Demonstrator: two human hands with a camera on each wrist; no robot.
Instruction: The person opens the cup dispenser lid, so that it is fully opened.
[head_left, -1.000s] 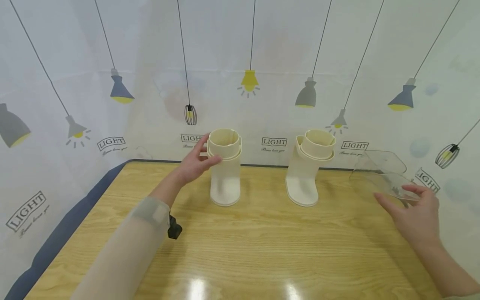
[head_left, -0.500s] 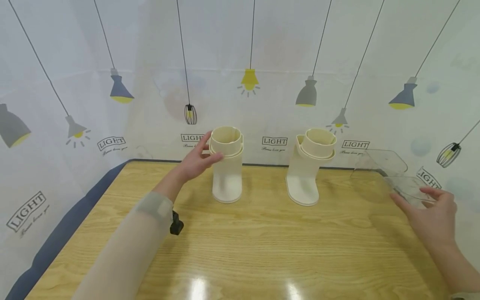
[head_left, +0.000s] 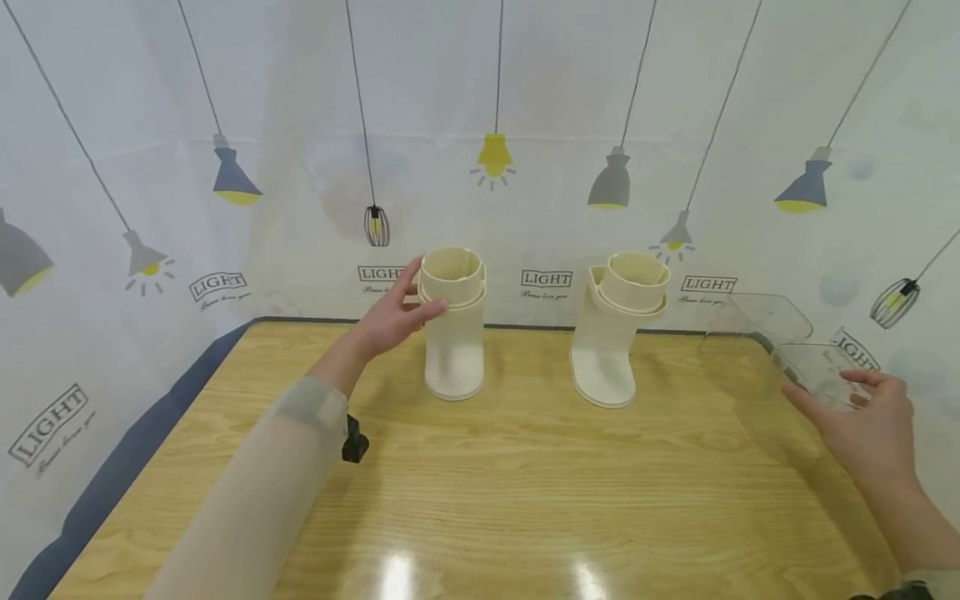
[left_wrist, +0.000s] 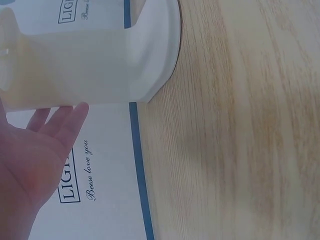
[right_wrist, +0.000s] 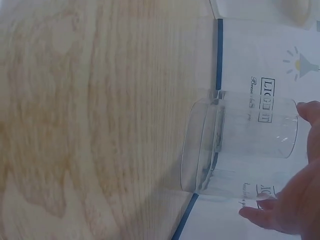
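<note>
Two cream plastic stands, each with an L-shaped foot and a round cup-like top, are upright on the table. My left hand (head_left: 392, 321) holds the left stand (head_left: 455, 346) near its collar, thumb in front and fingers round the side; the left wrist view shows fingertips against the stand's body (left_wrist: 85, 70). Over to the right is the other stand (head_left: 611, 333), untouched. My right hand (head_left: 862, 425) grips a clear box (head_left: 813, 367) across its top, thumb and fingers on opposite sides (right_wrist: 255, 130). Whether its base touches the table is hard to tell.
A second clear box (head_left: 757, 312) stands behind and left of the held one, at the back right of the wooden table (head_left: 480, 492). The printed cloth backdrop (head_left: 315, 167) rises at the table's back edge.
My right hand has moved right with the clear box, away from the second box. The left stand has shifted slightly right and back with my left hand on it.
</note>
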